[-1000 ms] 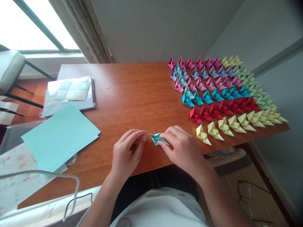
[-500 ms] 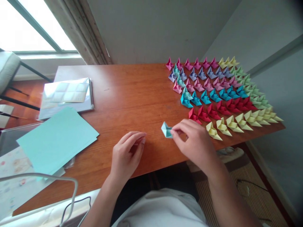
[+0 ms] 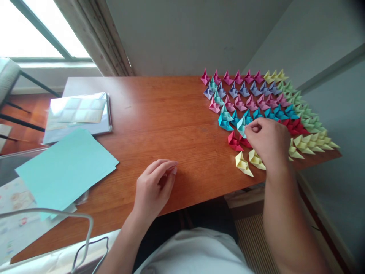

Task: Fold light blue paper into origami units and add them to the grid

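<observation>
Near red paper boats [image 3: 234, 141], the right hand [image 3: 268, 139] pinches a mint boat [image 3: 241, 126]

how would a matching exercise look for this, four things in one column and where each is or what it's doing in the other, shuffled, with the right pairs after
Column one
1. right hand
2. left hand
3. paper sheets
4. curtain

Column two
a. hanging beside the window
b. pinching a pale blue-green folded paper
c. lying on the left part of the table
d. curled by the table's near edge

Right pairs: 1-b, 2-d, 3-c, 4-a
</observation>
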Action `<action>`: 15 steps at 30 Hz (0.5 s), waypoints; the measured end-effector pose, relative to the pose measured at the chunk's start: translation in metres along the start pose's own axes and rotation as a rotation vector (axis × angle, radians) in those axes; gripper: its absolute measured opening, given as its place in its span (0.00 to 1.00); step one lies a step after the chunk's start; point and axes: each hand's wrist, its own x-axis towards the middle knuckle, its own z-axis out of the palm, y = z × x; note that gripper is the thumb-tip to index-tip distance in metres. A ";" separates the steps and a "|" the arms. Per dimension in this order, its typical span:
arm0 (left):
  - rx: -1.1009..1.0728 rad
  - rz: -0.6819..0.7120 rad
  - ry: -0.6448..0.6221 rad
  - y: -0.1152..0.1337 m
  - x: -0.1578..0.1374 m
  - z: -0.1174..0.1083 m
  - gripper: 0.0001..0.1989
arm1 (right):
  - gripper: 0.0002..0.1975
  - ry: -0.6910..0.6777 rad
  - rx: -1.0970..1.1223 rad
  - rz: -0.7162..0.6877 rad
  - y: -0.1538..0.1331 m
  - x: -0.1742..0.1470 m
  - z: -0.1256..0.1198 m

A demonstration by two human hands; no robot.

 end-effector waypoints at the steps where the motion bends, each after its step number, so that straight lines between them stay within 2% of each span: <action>1: 0.001 -0.001 -0.001 0.000 0.000 0.000 0.07 | 0.06 0.000 -0.010 -0.001 -0.001 0.000 0.001; 15: 0.002 -0.002 -0.016 -0.001 -0.001 0.000 0.07 | 0.06 -0.016 -0.024 -0.051 0.001 0.002 0.012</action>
